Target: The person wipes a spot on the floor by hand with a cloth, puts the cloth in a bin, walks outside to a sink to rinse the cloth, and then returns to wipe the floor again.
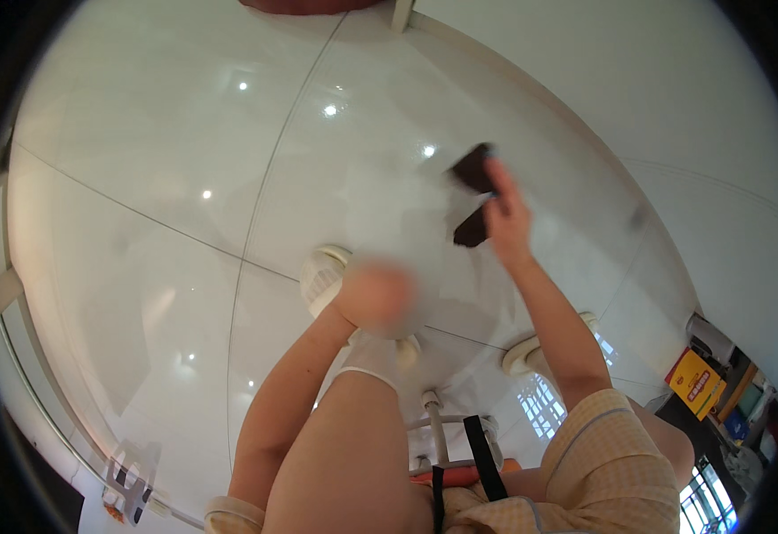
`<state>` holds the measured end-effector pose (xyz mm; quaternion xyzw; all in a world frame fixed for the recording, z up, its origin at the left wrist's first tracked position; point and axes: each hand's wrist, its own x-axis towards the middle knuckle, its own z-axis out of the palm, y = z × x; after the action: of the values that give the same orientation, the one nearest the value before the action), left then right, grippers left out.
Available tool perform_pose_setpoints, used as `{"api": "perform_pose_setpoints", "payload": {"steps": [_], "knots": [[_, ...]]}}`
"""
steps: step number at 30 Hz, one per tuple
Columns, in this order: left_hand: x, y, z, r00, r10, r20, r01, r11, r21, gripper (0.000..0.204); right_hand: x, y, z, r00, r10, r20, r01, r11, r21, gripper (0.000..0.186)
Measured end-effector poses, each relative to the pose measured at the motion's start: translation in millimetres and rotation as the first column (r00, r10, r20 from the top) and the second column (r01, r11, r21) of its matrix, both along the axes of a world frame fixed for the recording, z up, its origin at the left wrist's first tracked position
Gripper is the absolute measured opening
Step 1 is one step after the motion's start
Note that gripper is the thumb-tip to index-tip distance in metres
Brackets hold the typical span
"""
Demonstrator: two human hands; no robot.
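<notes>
My right hand (508,221) is raised above the floor, its fingers closed on a dark brown, soft-looking thing (474,171). It shows as two flaps, one above the other, left of my fingers; I cannot make out its kind. My left hand (378,292) is a blur in front of my left lower leg, so its fingers do not show. Beside it is a pale shoe (321,274), partly hidden by the hand. White sock-like fabric (369,363) shows below my left knee. Another pale shoe (521,355) is by my right forearm.
Glossy pale floor tiles (158,160) spread ahead. A white panel (638,98) curves along the right. A yellow and red box (695,383) sits among clutter at the lower right. A pale stool frame (436,427) and a black strap (484,458) are below me.
</notes>
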<state>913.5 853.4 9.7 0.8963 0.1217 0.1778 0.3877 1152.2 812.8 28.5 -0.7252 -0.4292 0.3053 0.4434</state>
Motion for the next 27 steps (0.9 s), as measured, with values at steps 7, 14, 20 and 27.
{"api": "perform_pose_setpoints", "payload": {"steps": [7, 14, 20, 27], "knots": [[2, 0, 4, 0.999, -0.017, -0.041, 0.016, 0.999, -0.045, 0.015, 167, -92, -13, 0.785, -0.493, 0.376, 0.515, 0.856, 0.047, 0.047], [11, 0, 5, 0.999, -0.027, -0.040, 0.023, 0.996, -0.090, 0.013, 196, -86, -81, 0.681, -0.320, 0.659, 0.477, 0.876, -0.068, 0.063], [11, 1, 5, 0.996, -0.061, -0.070, 0.056, 0.996, -0.069, 0.013, -6, -13, -68, 0.801, 0.153, 0.578, -0.197, 0.980, 0.013, 0.048], [16, -1, 13, 0.992, -0.074, -0.104, 0.077, 0.997, 0.025, 0.014, -38, -35, -53, 0.953, -0.014, 0.303, -0.025, 0.992, 0.122, 0.053]]}}
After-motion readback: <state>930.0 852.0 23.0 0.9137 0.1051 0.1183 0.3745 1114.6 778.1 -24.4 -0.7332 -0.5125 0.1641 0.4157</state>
